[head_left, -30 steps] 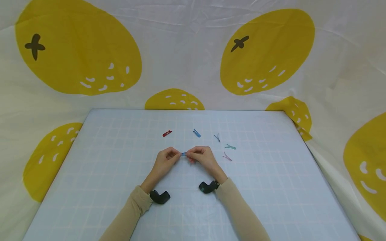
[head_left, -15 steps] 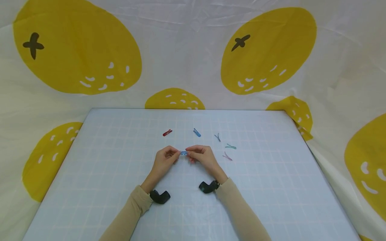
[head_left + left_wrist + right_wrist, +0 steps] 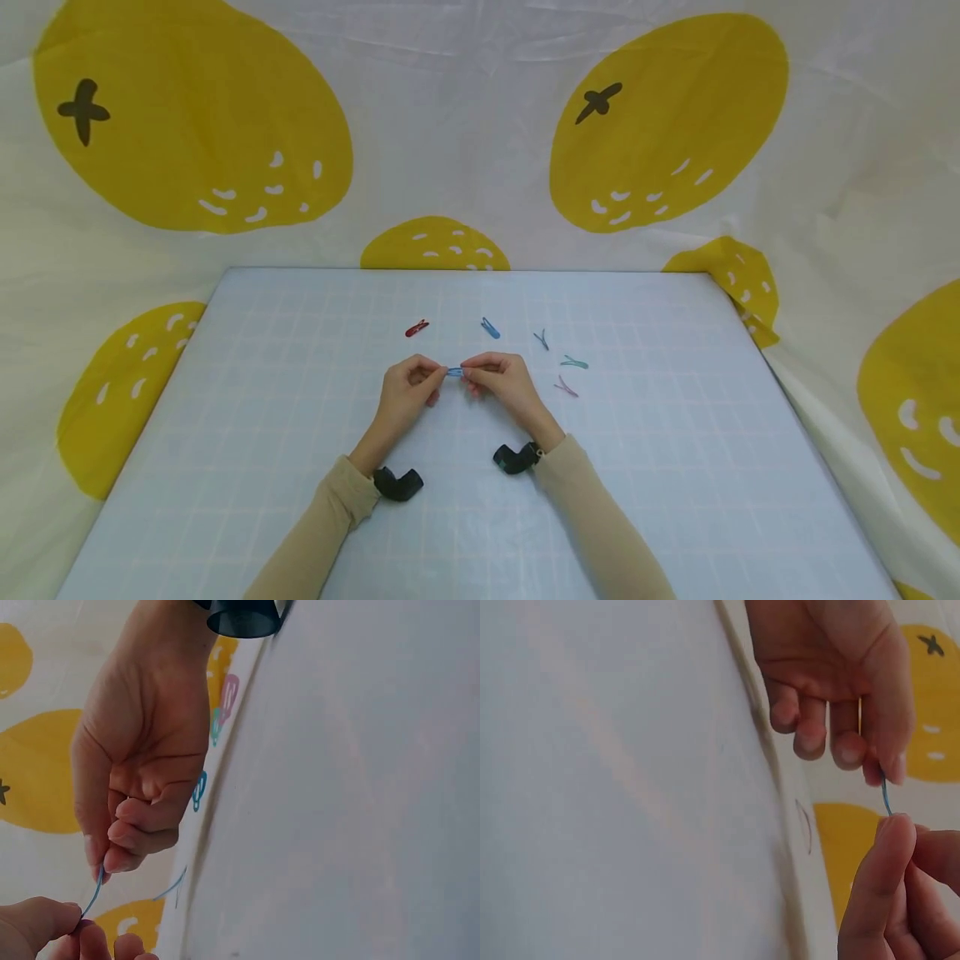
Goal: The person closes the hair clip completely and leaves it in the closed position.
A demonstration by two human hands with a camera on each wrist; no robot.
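A blue snap hair clip (image 3: 454,372) is stretched between my two hands over the middle of the table. My left hand (image 3: 405,390) pinches its left end between thumb and forefinger. At its right end, the thumb and forefinger of my right hand (image 3: 506,385) pinch it too. Both wrist views show the hair clip edge-on as a thin, slightly bent blue strip, its ends covered by the fingertips.
Beyond the hands lie a red hair clip (image 3: 417,327) and another blue one (image 3: 490,327). To the right are a grey-blue clip (image 3: 542,339), a green clip (image 3: 575,362) and a pink clip (image 3: 567,386). A patterned cloth (image 3: 450,125) hangs behind the table (image 3: 262,375).
Both hands have moved slightly away from the body, carrying the blue hair clip between them. The clips on the table have stayed in place.
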